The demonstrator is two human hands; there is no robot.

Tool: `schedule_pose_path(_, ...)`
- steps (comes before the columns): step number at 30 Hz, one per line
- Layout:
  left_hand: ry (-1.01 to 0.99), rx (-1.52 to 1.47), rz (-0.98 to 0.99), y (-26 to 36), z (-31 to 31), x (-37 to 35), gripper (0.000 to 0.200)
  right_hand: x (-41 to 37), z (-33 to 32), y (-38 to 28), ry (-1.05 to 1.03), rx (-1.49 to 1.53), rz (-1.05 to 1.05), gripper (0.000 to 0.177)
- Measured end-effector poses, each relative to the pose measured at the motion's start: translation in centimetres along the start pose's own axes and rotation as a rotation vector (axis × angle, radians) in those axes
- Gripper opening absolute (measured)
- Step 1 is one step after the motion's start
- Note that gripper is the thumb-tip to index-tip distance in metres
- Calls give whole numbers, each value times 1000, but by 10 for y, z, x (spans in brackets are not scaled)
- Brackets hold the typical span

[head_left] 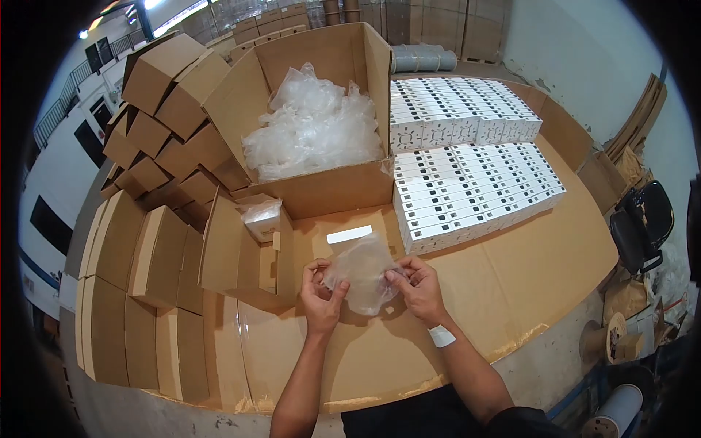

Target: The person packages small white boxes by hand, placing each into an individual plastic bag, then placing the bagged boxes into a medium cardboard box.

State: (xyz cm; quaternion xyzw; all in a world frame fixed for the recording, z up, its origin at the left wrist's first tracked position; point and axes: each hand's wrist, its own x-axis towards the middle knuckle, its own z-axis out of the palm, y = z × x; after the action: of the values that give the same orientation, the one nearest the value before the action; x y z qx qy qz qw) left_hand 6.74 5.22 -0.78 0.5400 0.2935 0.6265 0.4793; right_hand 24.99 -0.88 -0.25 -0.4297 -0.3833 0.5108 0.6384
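Between my two hands a clear plastic bag [365, 271] is held up over the cardboard-covered table. My left hand [321, 298] pinches its left edge, thumb in front. On the other side my right hand [418, 290] grips the bag's right edge between thumb and fingers; a white patch is on that wrist. Just beyond the bag lies a small white box [349, 235], partly hidden by it. To the left stands an open carton [244, 259] with a plastic-wrapped white item [261, 219] inside.
A large open carton [321, 191] behind holds a heap of clear plastic bags [314, 124]. Stacked white boxes [475, 193] fill the table's right rear. Closed brown cartons [109, 321] and piled empty ones [171, 117] stand left. A black chair [642, 226] is off to the right.
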Motion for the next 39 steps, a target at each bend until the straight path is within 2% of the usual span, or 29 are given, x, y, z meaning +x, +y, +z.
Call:
schedule_pose_path(2, -127, -196, -162, -3, -1, -4, 33, 0, 0, 3, 55, 31, -80, 13)
schedule_pose_path(3, -127, -197, -164, 0, -1, -7, 33, 0, -1, 6, 61, 24, -95, 12)
schedule_pose_path(5, -245, -61, -505, 7, 2, -11, 30, 1, -3, 8, 67, 14, -112, 11)
schedule_pose_path(9, -265, 7, -531, 1, -2, -10, 27, 1, 0, 6, 110, -33, -137, 9)
schedule_pose_path(11, -245, 10, -611, 4, -5, -7, 28, 2, 1, 5, 130, -30, -151, 8)
schedule_pose_path(15, -231, -41, -607, 4, -10, -2, 30, 2, 11, 4, 231, -49, -190, 9)
schedule_pose_path(18, -273, -7, -582, 2, -15, -1, 40, -1, 11, 7, 289, -150, -206, 10)
schedule_pose_path(20, -329, -147, -567, 8, -16, -1, 48, -3, 12, 7, 309, -226, -203, 9)
schedule_pose_path(24, -440, -146, -632, 20, -17, 0, 54, -3, 12, 6, 310, -292, -295, 8)
schedule_pose_path(26, -428, -207, -429, 14, -17, -4, 48, -3, 9, 7, 267, -289, -310, 8)
schedule_pose_path(27, -426, -205, -429, 10, -18, -5, 48, -3, 8, 7, 222, -365, -305, 7)
schedule_pose_path(29, -231, -141, -497, 1, -18, -7, 28, -5, 8, 8, 180, -441, -300, 7)
schedule_pose_path(30, -233, -142, -499, 1, -16, -7, 28, -7, 11, 7, 133, -500, -301, 6)
schedule_pose_path(31, -64, -184, -514, 0, -14, -7, 24, -8, 12, 6, 86, -558, -302, 6)
schedule_pose_path(32, 108, -225, -526, 0, -12, -8, 33, -8, 12, 7, 88, -557, -300, 6)
schedule_pose_path(33, 243, -173, -457, 2, -2, -6, 37, -7, 11, 8, 40, -560, -299, 7)
schedule_pose_path(37, 256, -32, -331, -10, -12, -9, 35, -9, 8, -3, -110, -647, -222, 10)
schedule_pose_path(39, 165, 259, -215, -5, -10, -7, 31, -5, 12, -1, -43, -562, -179, 10)
